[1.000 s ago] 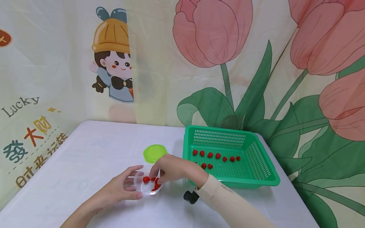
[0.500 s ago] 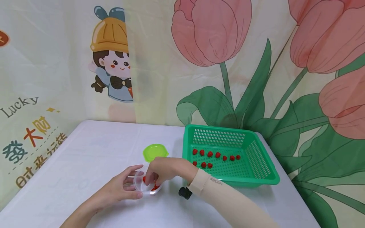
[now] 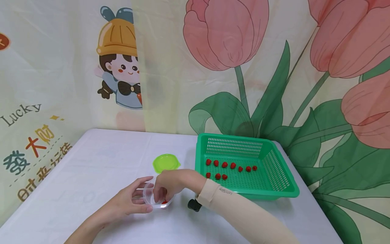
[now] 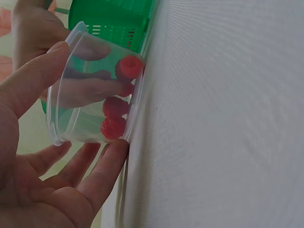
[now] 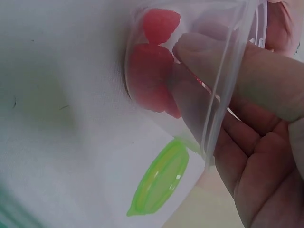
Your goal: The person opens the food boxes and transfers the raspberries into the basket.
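My left hand [image 3: 128, 201] holds a clear plastic cup [image 3: 148, 196] from the left, thumb on the near side and fingers round the far side. Several raspberries [image 4: 114, 127] lie at its bottom, as the left wrist view shows through the wall. My right hand [image 3: 176, 183] reaches down into the cup from the right. In the right wrist view its thumb and fingers are beside the raspberries [image 5: 152, 71]; whether they pinch one is hard to tell through the cloudy plastic.
A green basket [image 3: 240, 194] stands to the right, with raspberries [image 3: 224, 165] in a long row and a shorter one. Behind the cup lies a light green lid [image 3: 166, 163] on the white table [image 3: 115, 159]. A black device [image 3: 194, 205] is at the right wrist.
My right hand has shifted left and deeper into the cup, now covering most of the raspberries in the head view. The left hand and cup have stayed in place.
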The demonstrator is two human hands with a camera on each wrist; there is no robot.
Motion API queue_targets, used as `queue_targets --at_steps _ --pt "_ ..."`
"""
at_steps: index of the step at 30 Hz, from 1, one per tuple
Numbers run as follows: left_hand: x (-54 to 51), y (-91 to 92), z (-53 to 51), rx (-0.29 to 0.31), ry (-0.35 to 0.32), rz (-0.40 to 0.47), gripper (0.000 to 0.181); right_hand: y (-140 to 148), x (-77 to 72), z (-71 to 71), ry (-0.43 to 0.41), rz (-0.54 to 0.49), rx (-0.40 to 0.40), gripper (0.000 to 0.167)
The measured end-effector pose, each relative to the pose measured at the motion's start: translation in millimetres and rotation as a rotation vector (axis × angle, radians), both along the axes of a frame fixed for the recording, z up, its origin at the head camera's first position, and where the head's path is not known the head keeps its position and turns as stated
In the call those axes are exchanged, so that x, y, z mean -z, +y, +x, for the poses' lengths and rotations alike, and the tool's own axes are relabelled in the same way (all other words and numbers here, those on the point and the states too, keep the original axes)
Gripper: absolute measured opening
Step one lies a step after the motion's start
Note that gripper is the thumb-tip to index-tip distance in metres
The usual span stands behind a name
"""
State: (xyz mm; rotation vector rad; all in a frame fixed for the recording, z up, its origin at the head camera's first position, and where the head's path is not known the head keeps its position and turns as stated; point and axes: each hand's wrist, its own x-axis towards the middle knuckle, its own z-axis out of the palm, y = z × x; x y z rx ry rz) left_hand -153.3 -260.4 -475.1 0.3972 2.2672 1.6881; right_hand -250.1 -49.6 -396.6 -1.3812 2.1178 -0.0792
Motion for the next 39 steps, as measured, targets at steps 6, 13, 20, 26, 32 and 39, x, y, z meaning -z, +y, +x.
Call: queue_targets --at_steps 6,13,20,26,32,39 --pt "-0.1 0.4 0.6 -0.008 -0.009 0.005 0.096 -3.7 4.5 0.3 -0.009 0.026 0.005 0.022" --pt "1.5 0.8 0.7 -0.012 -0.02 -0.004 0.096 -5.9 8.0 2.7 -0.009 0.071 0.036 0.022" --pt "0.8 0.4 0.9 -0.004 -0.027 0.01 0.097 -8.5 7.7 7.5 0.059 0.102 0.005 0.02" --pt "-0.1 0.1 -0.2 -0.001 -0.022 0.013 0.097 -11.4 12.0 11.4 0.148 0.124 -0.003 0.016" --pt "-0.5 0.2 -0.8 0.005 -0.018 0.034 0.098 -11.2 14.7 11.2 0.171 0.125 0.004 0.014" --pt "0.8 -0.5 -1.5 0.011 -0.009 0.043 0.098 -10.4 14.7 9.9 0.156 0.113 0.009 0.017"
